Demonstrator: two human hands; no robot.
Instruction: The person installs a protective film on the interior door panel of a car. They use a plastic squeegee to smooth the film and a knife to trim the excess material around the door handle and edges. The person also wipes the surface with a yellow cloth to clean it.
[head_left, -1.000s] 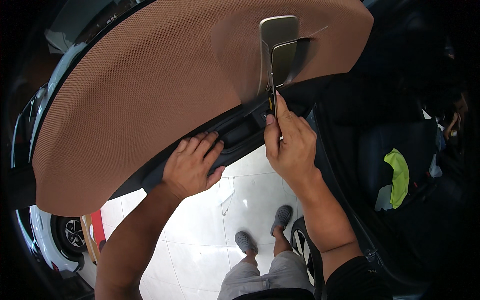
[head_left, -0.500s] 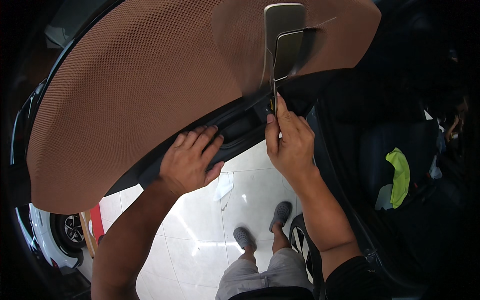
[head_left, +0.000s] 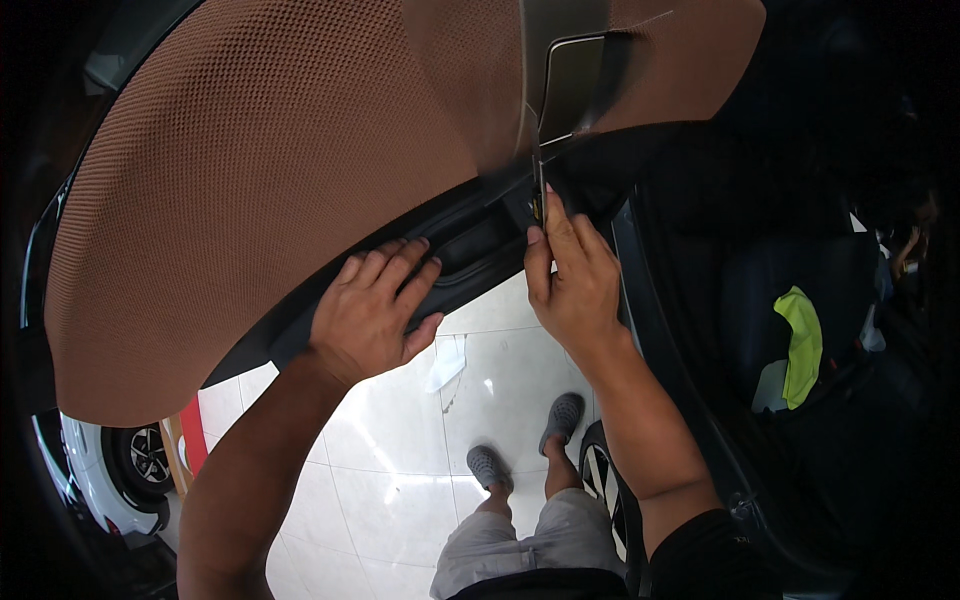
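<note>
My left hand lies flat on the black armrest of a car door, fingers stretched out and holding nothing. Beside the armrest's right end, my right hand pinches a thin flat tool between thumb and forefinger. It is seen nearly edge-on, with a small yellow patch, so its exact kind cannot be made out. Its upper end lies against the lower edge of the metal-rimmed door handle recess. Brown mesh-textured material covers the door panel above both hands, with a clear film-like sheen around the recess.
The dark car interior and seat fill the right side, with a lime-green cloth on it. Below are pale floor tiles, a white scrap and a wheel. A white car stands at the left.
The door panel and both hands sit slightly higher and further left in the picture. The right hand keeps its pinch on the tool, and the left hand stays flat on the armrest.
</note>
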